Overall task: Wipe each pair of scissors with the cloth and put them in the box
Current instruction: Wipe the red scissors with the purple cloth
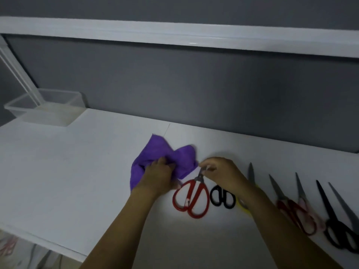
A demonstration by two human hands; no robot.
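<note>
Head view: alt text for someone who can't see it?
Left hand grips a purple cloth; right hand pinches the blades of red-handled scissors on a white table. A clear box sits far left; other scissors lie to the right.

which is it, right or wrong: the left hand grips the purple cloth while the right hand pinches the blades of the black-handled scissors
Wrong on the scissors. In the head view the left hand grips the purple cloth while the right hand pinches the blades of the red-handled scissors.
</note>
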